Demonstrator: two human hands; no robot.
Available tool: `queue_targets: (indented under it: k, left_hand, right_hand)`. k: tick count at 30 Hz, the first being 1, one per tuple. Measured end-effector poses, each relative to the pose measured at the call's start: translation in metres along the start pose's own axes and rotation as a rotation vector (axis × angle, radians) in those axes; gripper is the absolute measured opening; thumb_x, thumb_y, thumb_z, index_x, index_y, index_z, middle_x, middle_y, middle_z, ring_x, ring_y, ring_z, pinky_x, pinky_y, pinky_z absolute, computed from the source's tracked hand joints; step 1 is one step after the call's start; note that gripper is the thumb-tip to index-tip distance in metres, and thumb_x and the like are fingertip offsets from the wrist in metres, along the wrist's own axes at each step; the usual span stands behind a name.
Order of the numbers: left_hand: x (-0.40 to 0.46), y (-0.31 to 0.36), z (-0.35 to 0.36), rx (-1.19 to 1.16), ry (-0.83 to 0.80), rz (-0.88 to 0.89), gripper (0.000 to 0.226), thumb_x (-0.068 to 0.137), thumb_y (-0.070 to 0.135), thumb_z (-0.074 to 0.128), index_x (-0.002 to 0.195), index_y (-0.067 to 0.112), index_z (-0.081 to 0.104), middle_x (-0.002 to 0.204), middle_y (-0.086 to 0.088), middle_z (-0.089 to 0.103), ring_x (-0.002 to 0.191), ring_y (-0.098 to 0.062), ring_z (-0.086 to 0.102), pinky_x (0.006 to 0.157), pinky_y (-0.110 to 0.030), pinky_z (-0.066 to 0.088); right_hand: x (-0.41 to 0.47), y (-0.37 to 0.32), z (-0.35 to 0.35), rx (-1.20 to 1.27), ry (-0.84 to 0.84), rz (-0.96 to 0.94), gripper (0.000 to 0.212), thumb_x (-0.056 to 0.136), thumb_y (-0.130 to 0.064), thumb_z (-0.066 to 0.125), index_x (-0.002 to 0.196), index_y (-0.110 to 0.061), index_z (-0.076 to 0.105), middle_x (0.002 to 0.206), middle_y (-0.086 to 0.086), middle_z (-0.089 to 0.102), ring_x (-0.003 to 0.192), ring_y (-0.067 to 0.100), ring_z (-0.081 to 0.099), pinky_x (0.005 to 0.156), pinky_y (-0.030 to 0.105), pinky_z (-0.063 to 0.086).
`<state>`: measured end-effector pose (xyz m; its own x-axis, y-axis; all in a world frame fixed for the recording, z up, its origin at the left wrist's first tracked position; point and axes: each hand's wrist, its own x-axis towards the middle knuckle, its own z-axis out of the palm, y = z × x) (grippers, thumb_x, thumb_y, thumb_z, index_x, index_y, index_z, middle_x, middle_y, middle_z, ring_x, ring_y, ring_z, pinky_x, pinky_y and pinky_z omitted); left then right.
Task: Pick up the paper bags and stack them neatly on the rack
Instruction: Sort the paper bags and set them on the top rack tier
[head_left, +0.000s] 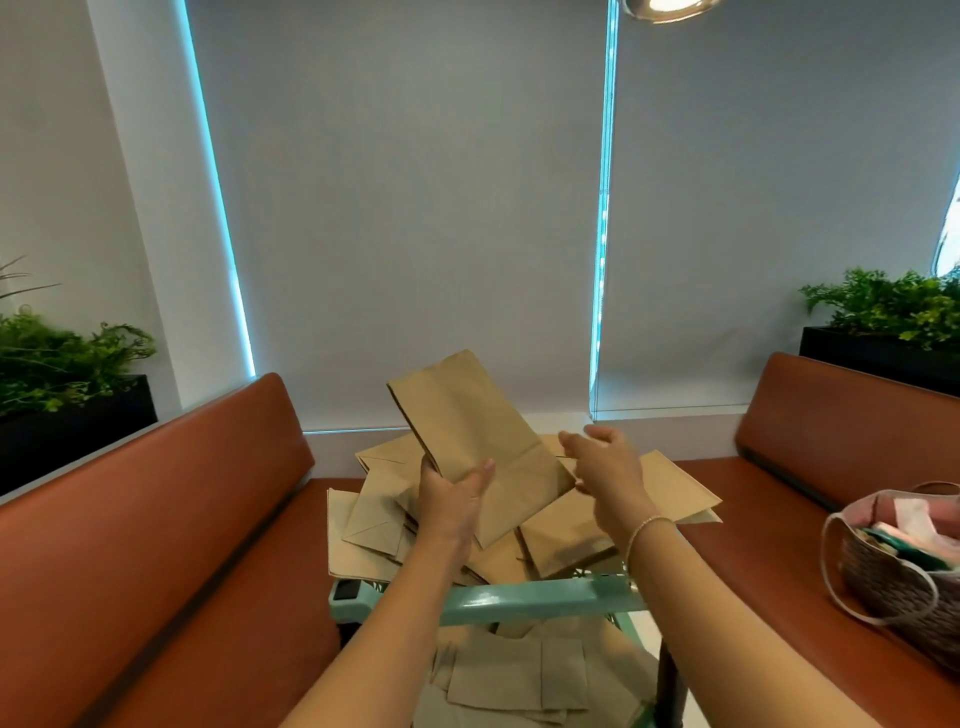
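From the head view, the left hand (451, 499) grips one flat paper bag (483, 447) by its lower left edge, thumb laid across the front and fingers (431, 470) curled behind, holding it tilted up above the mint-green rack (540, 597). That low grip looks chosen to leave the rest of the bag free for the other hand to square it. The right hand (605, 460) hovers just right of the bag's lower corner, holding nothing, fingers loosely extended and close together, seemingly ready to take or steady that side. Below the raised bag, a loose heap of paper bags (566, 540) sprawls across the rack's top level, corners pointing every way, so the neat stack is not yet made. More bags (519, 680) lie on the rack's lower shelf. Brown seats (156, 519) flank the rack, and a woven basket (893, 571) sits on the seat to the rack's right.
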<state>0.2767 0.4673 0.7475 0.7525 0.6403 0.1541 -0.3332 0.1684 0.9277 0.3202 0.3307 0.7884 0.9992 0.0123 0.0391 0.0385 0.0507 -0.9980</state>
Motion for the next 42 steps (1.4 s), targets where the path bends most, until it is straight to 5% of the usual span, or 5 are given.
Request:
queue_targets:
  k: [10, 19, 27, 32, 42]
  left_hand:
    - [0.003, -0.006, -0.006, -0.069, -0.042, -0.095, 0.06, 0.077, -0.008, 0.069, 0.13, 0.006, 0.043, 0.104, -0.007, 0.062, 0.101, -0.025, 0.06, 0.085, -0.034, 0.051]
    - [0.0, -0.004, -0.006, -0.068, -0.048, -0.117, 0.057, 0.079, -0.006, 0.068, 0.128, 0.009, 0.045, 0.098, -0.004, 0.063, 0.096, -0.023, 0.06, 0.083, -0.034, 0.051]
    - [-0.003, 0.001, -0.005, -0.065, -0.049, -0.168, 0.05, 0.084, -0.001, 0.065, 0.127, 0.014, 0.045, 0.105, -0.008, 0.062, 0.105, -0.028, 0.06, 0.097, -0.049, 0.047]
    - [-0.008, 0.008, -0.005, -0.063, -0.041, -0.195, 0.04, 0.089, 0.004, 0.058, 0.124, 0.02, 0.045, 0.11, -0.01, 0.061, 0.103, -0.029, 0.059, 0.091, -0.046, 0.05]
    - [-0.016, 0.018, -0.002, -0.007, 0.019, -0.104, 0.038, 0.102, 0.023, 0.037, 0.14, 0.021, 0.037, 0.134, -0.01, 0.05, 0.116, -0.025, 0.05, 0.1, -0.04, 0.041]
  right_hand:
    - [0.038, -0.006, -0.056, -1.162, 0.176, 0.121, 0.055, 0.082, -0.035, 0.062, 0.127, -0.014, 0.04, 0.135, 0.019, 0.042, 0.129, 0.038, 0.03, 0.108, 0.06, 0.017]
    - [0.038, -0.006, -0.055, -1.157, 0.137, 0.161, 0.022, 0.08, -0.025, 0.065, 0.097, -0.014, 0.057, 0.115, 0.01, 0.054, 0.118, 0.031, 0.042, 0.106, 0.055, 0.025]
    - [0.022, -0.047, -0.04, -0.528, 0.056, -0.273, 0.023, 0.084, -0.01, 0.054, 0.095, 0.007, 0.065, 0.094, 0.026, 0.064, 0.075, 0.02, 0.048, 0.082, 0.048, 0.051]
    - [-0.009, -0.055, -0.018, -0.206, 0.0, -0.63, 0.02, 0.092, -0.015, 0.054, 0.104, -0.023, 0.068, 0.094, -0.003, 0.066, 0.092, 0.016, 0.059, 0.08, 0.029, 0.052]
    - [-0.018, 0.006, -0.003, -0.901, -0.432, -0.681, 0.029, 0.087, -0.016, 0.06, 0.112, -0.027, 0.068, 0.135, -0.009, 0.05, 0.126, 0.012, 0.031, 0.099, 0.016, 0.02]
